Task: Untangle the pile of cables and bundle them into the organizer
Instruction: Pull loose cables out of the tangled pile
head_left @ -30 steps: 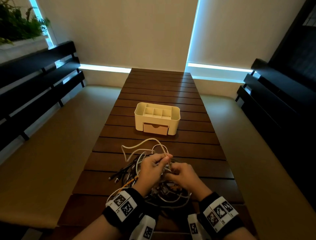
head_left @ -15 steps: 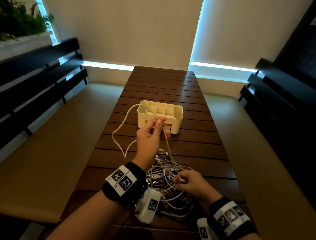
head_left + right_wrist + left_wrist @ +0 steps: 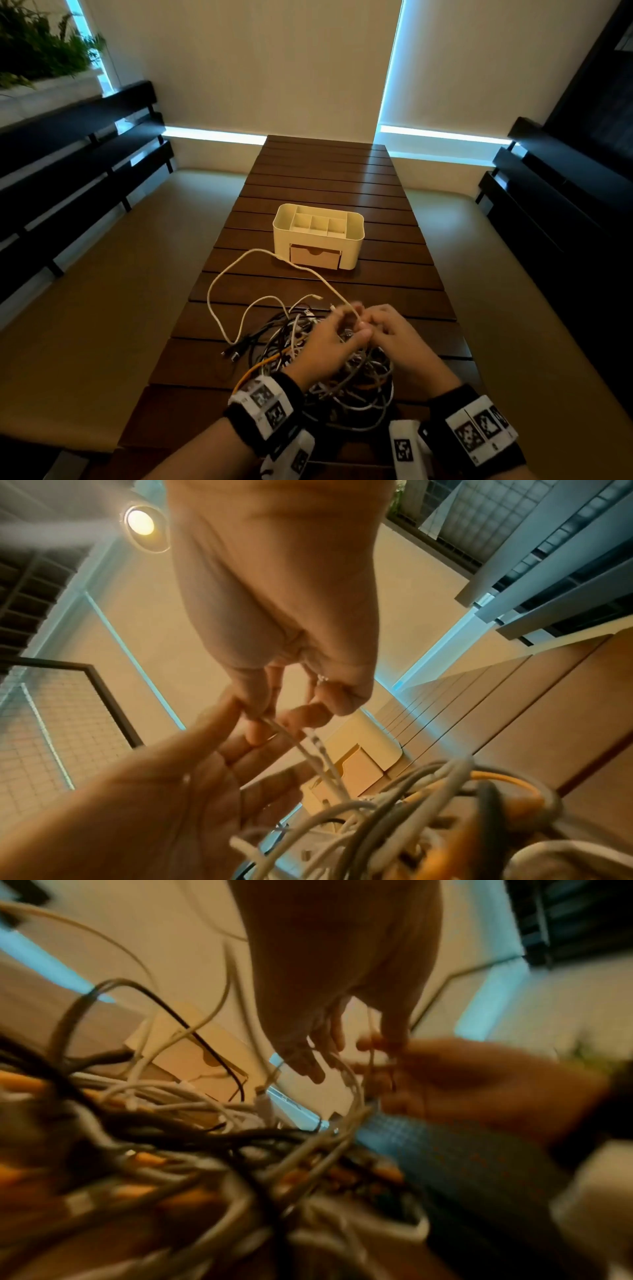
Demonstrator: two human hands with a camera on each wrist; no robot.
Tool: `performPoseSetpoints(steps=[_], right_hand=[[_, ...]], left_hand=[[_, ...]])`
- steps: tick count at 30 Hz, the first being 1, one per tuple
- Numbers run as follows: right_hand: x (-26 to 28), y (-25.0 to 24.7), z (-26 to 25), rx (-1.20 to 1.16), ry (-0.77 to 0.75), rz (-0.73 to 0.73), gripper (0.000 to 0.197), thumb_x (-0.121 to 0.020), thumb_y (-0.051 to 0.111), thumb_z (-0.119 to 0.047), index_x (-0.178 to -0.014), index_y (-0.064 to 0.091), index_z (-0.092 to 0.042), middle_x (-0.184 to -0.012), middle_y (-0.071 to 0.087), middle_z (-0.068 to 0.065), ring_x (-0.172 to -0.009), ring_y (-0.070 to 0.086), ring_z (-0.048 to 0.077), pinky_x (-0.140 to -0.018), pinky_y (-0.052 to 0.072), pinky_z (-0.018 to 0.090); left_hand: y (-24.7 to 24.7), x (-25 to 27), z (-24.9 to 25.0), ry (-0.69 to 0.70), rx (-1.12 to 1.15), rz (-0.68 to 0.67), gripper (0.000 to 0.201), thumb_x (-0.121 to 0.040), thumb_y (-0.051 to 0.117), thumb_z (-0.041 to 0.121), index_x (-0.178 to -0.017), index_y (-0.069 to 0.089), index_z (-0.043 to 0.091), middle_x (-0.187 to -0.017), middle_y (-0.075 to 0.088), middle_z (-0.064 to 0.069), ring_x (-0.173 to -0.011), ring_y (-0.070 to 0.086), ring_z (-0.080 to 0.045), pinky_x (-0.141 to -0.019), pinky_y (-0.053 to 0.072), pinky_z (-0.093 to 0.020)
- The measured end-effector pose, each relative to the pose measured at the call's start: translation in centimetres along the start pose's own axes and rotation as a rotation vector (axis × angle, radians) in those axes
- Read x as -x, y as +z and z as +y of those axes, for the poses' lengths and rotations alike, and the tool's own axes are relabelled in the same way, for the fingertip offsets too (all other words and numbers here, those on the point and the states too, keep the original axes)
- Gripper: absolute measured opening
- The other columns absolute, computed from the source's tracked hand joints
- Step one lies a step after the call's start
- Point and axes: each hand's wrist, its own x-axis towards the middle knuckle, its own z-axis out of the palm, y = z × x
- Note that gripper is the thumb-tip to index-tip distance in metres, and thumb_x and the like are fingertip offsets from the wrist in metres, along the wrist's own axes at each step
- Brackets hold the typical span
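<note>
A cream organizer [image 3: 354, 240] with a small wooden drawer stands mid-table. The tangled pile of cables [image 3: 346, 390], white, black, grey and orange, lies near the front edge under my hands. One white cable [image 3: 219, 284] loops out left of the pile and back to my fingers. In the right wrist view my right hand [image 3: 301, 710] pinches this cable between thumb and fingertips. My left hand [image 3: 337, 337] meets it there, and its fingers [image 3: 236, 739] lie fairly straight, thumb apart, with the cable running across them. Both hands [image 3: 373, 1042] hover above the pile.
The slatted wooden table [image 3: 325, 178] runs away from me, bare beyond the organizer. Dark benches [image 3: 68, 178] line both sides over beige cushions. A black plug [image 3: 233, 354] sticks out at the pile's left. A planter [image 3: 37, 51] sits top left.
My left hand, raised high with the white cable half a second ago, has dropped back to the pile and met the right hand. The cable's loop now lies lower, in front of the organizer.
</note>
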Motion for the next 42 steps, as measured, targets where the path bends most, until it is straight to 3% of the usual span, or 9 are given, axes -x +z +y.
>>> performPoseSetpoints(steps=[6, 13, 19, 23, 28, 30, 33, 38, 42], right_hand=[[0.5, -0.4, -2.3, -0.397, -0.061, 0.217, 0.022, -0.099, 0.037, -0.013, -0.084, 0.051, -0.006, -0.065, 0.054, 0.005, -0.044, 0.047, 0.0, -0.043, 0.037, 0.009], [0.8, -2.9, -3.8, -0.562, -0.16, 0.29, 0.027, -0.099, 0.034, -0.024, -0.081, 0.052, -0.014, -0.049, 0.041, -0.005, -0.04, 0.028, 0.007, -0.038, 0.021, 0.017], [2.1, -5.2, -4.3, -0.629, -0.308, 0.4, 0.027, -0.081, 0.047, -0.045, -0.075, 0.056, -0.02, -0.047, 0.036, -0.006, -0.04, 0.026, 0.005, -0.039, 0.024, 0.015], [2.9, -6.4, -4.8, -0.572, -0.407, 0.46, 0.024, -0.083, 0.045, -0.043, -0.07, 0.06, -0.029, -0.045, 0.037, -0.008, -0.041, 0.028, 0.005, -0.041, 0.024, 0.015], [3.4, -6.8, -5.1, -0.545, -0.425, 0.551, 0.024, -0.086, 0.042, -0.039, -0.073, 0.059, -0.028, -0.045, 0.041, -0.006, -0.042, 0.031, 0.005, -0.042, 0.028, 0.013], [3.2, -6.7, -4.9, -0.521, -0.384, 0.573, 0.025, -0.089, 0.04, -0.036, -0.076, 0.056, -0.024, -0.046, 0.043, -0.006, -0.043, 0.034, 0.005, -0.042, 0.03, 0.013], [2.7, -5.9, -4.4, -0.348, -0.307, 0.528, 0.025, -0.098, 0.037, -0.022, -0.078, 0.052, -0.018, -0.051, 0.049, -0.004, -0.048, 0.042, 0.007, -0.049, 0.038, 0.02], [1.9, -2.9, -5.2, -0.002, -0.232, 0.281, 0.012, -0.088, 0.057, -0.02, -0.085, 0.051, -0.03, -0.073, 0.053, 0.0, -0.065, 0.05, 0.012, -0.062, 0.044, 0.028], [1.0, -0.5, -5.9, 0.086, -0.339, 0.2, 0.059, -0.081, 0.068, -0.025, -0.128, 0.037, -0.043, -0.067, 0.054, 0.001, -0.059, 0.051, 0.004, -0.059, 0.043, 0.015]], left_hand=[[0.4, 1.4, -4.5, -0.039, -0.512, 0.003, 0.044, -0.083, 0.069, 0.024, -0.123, 0.053, 0.03, -0.109, 0.067, 0.012, -0.084, 0.062, -0.007, -0.071, 0.047, -0.016], [-0.8, 1.7, -2.3, 0.11, -0.566, 0.038, 0.038, -0.081, 0.068, 0.013, -0.118, 0.062, 0.019, -0.093, 0.06, 0.012, -0.076, 0.054, 0.005, -0.068, 0.04, -0.004], [-4.5, 2.1, 3.0, 0.632, -0.686, 0.627, 0.017, -0.08, 0.053, 0.02, -0.092, 0.063, 0.022, -0.095, 0.061, 0.01, -0.087, 0.053, -0.003, -0.073, 0.045, -0.014], [-7.8, 0.8, 2.1, 0.278, -0.762, 0.96, 0.042, -0.074, 0.074, 0.02, -0.114, 0.059, 0.019, -0.133, 0.045, -0.014, -0.118, 0.04, -0.024, -0.097, 0.027, -0.029], [-10.1, 0.4, -1.3, -0.351, -0.765, 0.57, 0.053, -0.085, 0.063, 0.043, -0.13, 0.044, 0.024, -0.13, 0.052, -0.003, -0.124, 0.045, -0.029, -0.101, 0.037, -0.049], [-10.3, 0.6, -1.5, -0.344, -0.618, 0.525, 0.022, -0.095, 0.048, 0.04, -0.097, 0.061, 0.022, -0.094, 0.066, -0.001, -0.1, 0.06, -0.027, -0.086, 0.046, -0.04], [-9.8, 0.5, -0.2, -0.277, -0.44, 0.565, 0.048, -0.099, 0.036, 0.039, -0.067, 0.063, 0.019, -0.064, 0.064, 0.002, -0.07, 0.059, -0.019, -0.069, 0.044, -0.034], [-7.9, -0.4, 5.7, -0.17, 0.094, 0.469, 0.046, -0.101, 0.031, 0.034, -0.072, 0.055, 0.009, -0.061, 0.057, -0.002, -0.044, 0.047, -0.007, -0.046, 0.037, -0.02], [-5.7, 0.3, 9.9, -0.083, 0.224, 0.181, 0.046, -0.101, 0.029, 0.036, -0.074, 0.054, 0.009, -0.057, 0.054, 0.002, -0.043, 0.046, -0.006, -0.045, 0.038, -0.017]])
